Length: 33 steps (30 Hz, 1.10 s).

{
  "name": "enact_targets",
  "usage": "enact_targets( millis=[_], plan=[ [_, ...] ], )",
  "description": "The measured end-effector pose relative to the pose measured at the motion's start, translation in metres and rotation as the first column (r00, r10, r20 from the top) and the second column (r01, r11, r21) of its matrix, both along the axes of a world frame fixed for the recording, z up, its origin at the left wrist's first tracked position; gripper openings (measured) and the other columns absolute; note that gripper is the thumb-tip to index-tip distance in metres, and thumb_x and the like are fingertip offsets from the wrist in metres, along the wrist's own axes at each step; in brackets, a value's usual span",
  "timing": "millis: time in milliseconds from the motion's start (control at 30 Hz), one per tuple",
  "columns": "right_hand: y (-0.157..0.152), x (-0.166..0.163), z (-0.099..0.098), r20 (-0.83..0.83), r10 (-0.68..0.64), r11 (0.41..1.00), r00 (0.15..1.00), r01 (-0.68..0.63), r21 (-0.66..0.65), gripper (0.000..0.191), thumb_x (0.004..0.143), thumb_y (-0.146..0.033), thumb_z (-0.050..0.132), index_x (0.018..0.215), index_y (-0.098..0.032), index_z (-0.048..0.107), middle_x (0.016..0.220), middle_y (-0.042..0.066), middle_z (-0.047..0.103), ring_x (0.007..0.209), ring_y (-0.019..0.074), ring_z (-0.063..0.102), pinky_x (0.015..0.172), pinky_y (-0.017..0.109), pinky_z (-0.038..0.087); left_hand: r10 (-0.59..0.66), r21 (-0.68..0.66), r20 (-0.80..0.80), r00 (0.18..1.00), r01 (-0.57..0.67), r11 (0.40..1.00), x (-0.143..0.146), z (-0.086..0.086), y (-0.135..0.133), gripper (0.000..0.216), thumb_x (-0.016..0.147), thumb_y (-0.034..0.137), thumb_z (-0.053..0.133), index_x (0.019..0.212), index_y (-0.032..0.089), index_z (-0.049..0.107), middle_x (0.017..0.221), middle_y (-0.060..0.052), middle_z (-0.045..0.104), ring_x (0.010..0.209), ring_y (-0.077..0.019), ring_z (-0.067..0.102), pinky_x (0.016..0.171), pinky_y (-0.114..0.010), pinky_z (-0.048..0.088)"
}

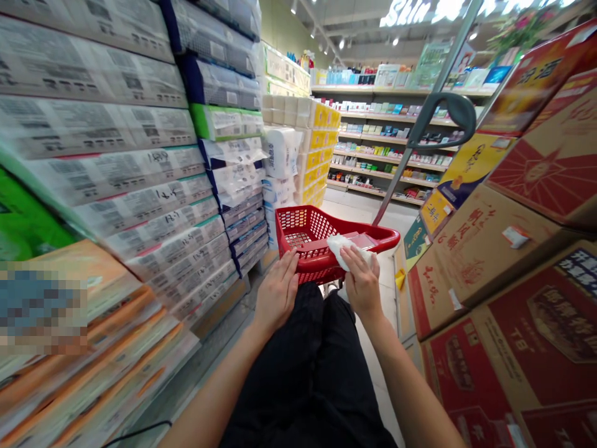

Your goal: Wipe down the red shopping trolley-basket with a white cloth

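You look down a shop aisle at your own two bare hands, both at a red basket [290,235] that stands on the floor [368,211] just past your knees. Your left hand [276,292] lies flat against the near wall of the basket, fingers stretched upward and not curled round anything, so it touches without gripping. Your right hand [361,283] is closed on a white cloth [342,247], fingers bent over it and pressing it onto the near right part of the basket's rim. The cloth is crumpled and sticks out above your fingertips, over the rim. The inside of the basket is open mesh. A long grey handle [438,112] rises tilted from the far right side of the basket, ending in a loop high above it. Your dark trousers [308,361] fill the bottom centre, between your forearms.

On your left, wrapped tissue packs [140,205] are stacked high, close beside the basket. On your right, red and brown boxes [513,249] are piled just as high. Well beyond, shelves [382,162] of small goods run across the end of the aisle under bright ceiling lights
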State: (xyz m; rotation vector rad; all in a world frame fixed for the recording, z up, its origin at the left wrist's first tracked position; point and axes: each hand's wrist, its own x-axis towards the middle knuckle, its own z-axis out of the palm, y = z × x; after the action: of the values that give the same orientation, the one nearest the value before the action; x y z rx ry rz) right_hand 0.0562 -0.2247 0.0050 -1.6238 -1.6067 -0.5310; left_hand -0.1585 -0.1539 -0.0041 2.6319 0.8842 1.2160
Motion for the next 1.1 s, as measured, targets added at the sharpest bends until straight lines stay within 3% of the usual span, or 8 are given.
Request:
enact_targets(
  millis=[133,300,400,500,667,800,967,1100],
  plan=[
    [0.008,-0.045,-0.001,-0.036,-0.033,0.999,0.999,0.033,0.021,0.054,0.089,-0.01,0.04,0.139,-0.029,0.05,0.137,0.004,0.059,0.133,0.0201,0.048,0.119,0.048,0.013,0.02,0.095,-0.112,0.994,-0.009,0.995,-0.006,0.003,-0.007,0.055,0.098,0.022,0.033,0.153,0.021,0.023,0.156,-0.006,0.034,0.145,-0.0207,0.03,0.116,-0.043,0.033],
    [0.015,-0.097,0.003,-0.055,0.092,0.995,0.994,-0.094,-0.018,0.05,0.091,-0.012,0.041,0.139,-0.024,0.05,0.138,0.003,0.058,0.133,0.0166,0.049,0.119,0.039,0.013,0.098,0.126,-0.138,0.986,-0.081,0.989,-0.006,-0.003,-0.013,0.058,0.098,0.022,0.035,0.153,0.017,0.019,0.157,-0.009,0.031,0.145,-0.0221,0.03,0.116,-0.044,0.033],
    [0.011,-0.087,0.003,-0.003,0.145,0.989,0.989,-0.145,-0.027,0.052,0.091,-0.011,0.04,0.14,-0.026,0.048,0.138,0.002,0.058,0.132,0.0158,0.049,0.12,0.04,0.009,0.112,0.137,-0.142,0.983,-0.093,0.986,-0.005,-0.007,-0.015,0.06,0.097,0.022,0.036,0.154,0.017,0.016,0.158,-0.009,0.029,0.145,-0.023,0.028,0.116,-0.044,0.033],
    [0.003,-0.051,0.002,0.09,0.154,0.988,0.984,-0.151,-0.044,0.053,0.09,-0.01,0.042,0.139,-0.029,0.049,0.137,0.002,0.059,0.13,0.0164,0.051,0.119,0.042,0.009,0.103,0.128,-0.148,0.984,-0.084,0.988,-0.005,-0.009,-0.016,0.062,0.097,0.021,0.036,0.154,0.019,0.013,0.159,-0.008,0.026,0.146,-0.0226,0.027,0.117,-0.043,0.032],
    [-0.002,-0.006,0.007,0.104,-0.008,1.0,0.995,0.009,-0.002,0.052,0.088,-0.008,0.042,0.133,-0.03,0.055,0.131,0.003,0.064,0.127,0.0195,0.055,0.115,0.045,0.012,0.091,0.077,-0.125,0.988,-0.081,0.994,-0.002,-0.01,-0.019,0.063,0.097,0.021,0.035,0.155,0.021,0.011,0.16,-0.006,0.023,0.147,-0.0219,0.024,0.117,-0.044,0.031],
    [0.005,-0.035,0.01,0.005,-0.06,0.998,0.998,0.06,-0.003,0.048,0.089,-0.009,0.041,0.131,-0.027,0.057,0.133,0.003,0.062,0.127,0.0204,0.054,0.115,0.047,0.013,0.087,0.044,-0.105,0.991,-0.083,0.996,0.0,-0.012,-0.02,0.063,0.097,0.02,0.034,0.155,0.021,0.01,0.16,-0.006,0.023,0.147,-0.0218,0.022,0.117,-0.045,0.03],
    [0.014,-0.091,0.008,-0.039,0.083,0.996,0.996,-0.085,-0.039,0.047,0.09,-0.012,0.042,0.133,-0.026,0.055,0.135,0.002,0.061,0.128,0.0172,0.053,0.117,0.041,0.013,0.085,0.054,-0.08,0.993,-0.081,0.995,-0.002,-0.013,-0.019,0.061,0.098,0.021,0.035,0.155,0.021,0.011,0.159,-0.009,0.025,0.147,-0.0227,0.024,0.117,-0.046,0.031],
    [0.01,-0.077,0.007,0.021,0.175,0.983,0.984,-0.173,-0.065,0.048,0.091,-0.011,0.04,0.135,-0.026,0.052,0.137,0.001,0.058,0.131,0.0153,0.051,0.119,0.04,0.007,0.081,0.036,-0.1,0.992,-0.078,0.996,-0.002,-0.012,-0.019,0.061,0.098,0.021,0.034,0.155,0.021,0.012,0.16,-0.008,0.024,0.147,-0.0226,0.024,0.117,-0.045,0.03]
  ],
)
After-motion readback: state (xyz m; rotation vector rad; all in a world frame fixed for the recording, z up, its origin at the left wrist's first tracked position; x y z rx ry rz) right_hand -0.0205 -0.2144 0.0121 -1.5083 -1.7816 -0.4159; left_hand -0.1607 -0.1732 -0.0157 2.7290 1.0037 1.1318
